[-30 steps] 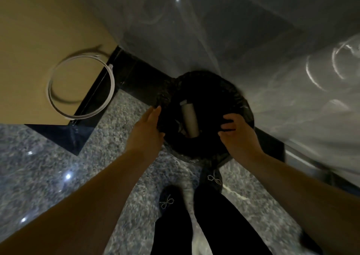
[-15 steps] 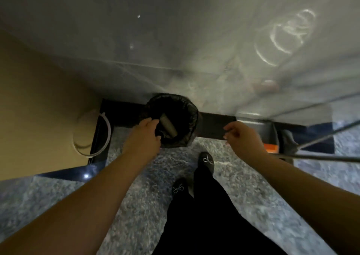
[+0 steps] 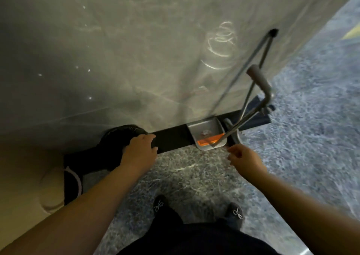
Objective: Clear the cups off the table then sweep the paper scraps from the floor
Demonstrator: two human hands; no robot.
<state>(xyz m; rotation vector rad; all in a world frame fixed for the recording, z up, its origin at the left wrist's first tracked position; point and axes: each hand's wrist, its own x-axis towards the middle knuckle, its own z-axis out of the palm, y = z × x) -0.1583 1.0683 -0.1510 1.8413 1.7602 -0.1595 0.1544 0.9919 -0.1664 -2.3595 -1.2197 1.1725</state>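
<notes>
A black bin (image 3: 115, 137) lined with a black bag stands on the floor against the grey wall. My left hand (image 3: 139, 151) lies at the bin's right rim with relaxed fingers and holds nothing. A metal dustpan (image 3: 204, 134) with an orange front edge sits at the wall's foot, and its long handle (image 3: 260, 79) rises to the upper right. A thin broom pole (image 3: 243, 71) leans on the wall beside it. My right hand (image 3: 244, 161) hovers just below the dustpan, fingers loosely curled and empty. No cups or paper scraps show.
Speckled grey stone floor (image 3: 194, 176) spreads below and to the right. A tan panel (image 3: 23, 176) with a white ring (image 3: 78, 182) stands at the left. A black baseboard (image 3: 171, 139) runs along the wall. My dark shoes (image 3: 236, 213) are at the bottom.
The view swung right, bringing the dustpan and broom into sight. My right hand left the bin's rim and moved right toward the dustpan. My left hand stayed at the bin.
</notes>
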